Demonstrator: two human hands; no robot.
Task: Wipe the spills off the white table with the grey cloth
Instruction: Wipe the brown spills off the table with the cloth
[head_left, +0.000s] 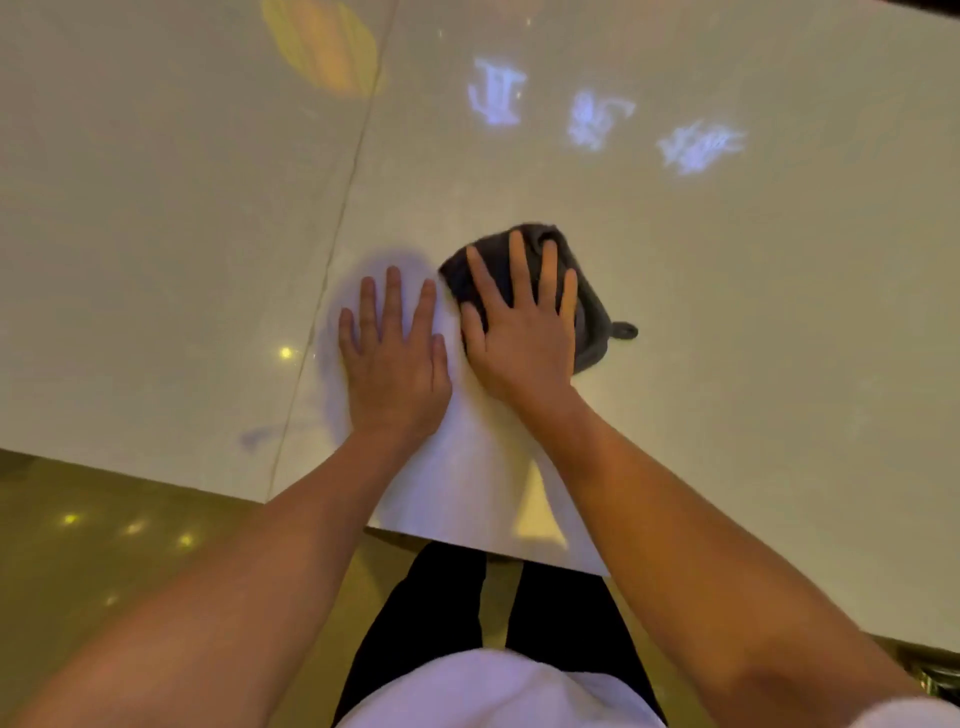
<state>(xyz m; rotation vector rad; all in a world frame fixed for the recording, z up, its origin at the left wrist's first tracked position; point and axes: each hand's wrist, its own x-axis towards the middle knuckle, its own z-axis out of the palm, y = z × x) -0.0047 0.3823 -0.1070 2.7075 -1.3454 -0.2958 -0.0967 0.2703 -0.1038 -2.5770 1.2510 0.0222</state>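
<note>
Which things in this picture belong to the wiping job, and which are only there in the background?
Job: grey cloth, right hand flat on it, left hand flat on the white table.

Background: blue light patterns, yellow light patch, floor.

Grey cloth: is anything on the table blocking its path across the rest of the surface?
Nothing visible does. The right hand lies flat on the grey cloth, and the white table ahead and to the right is bare; only light patterns show there. The left hand, flat on the table, sits immediately left of the cloth.
</note>
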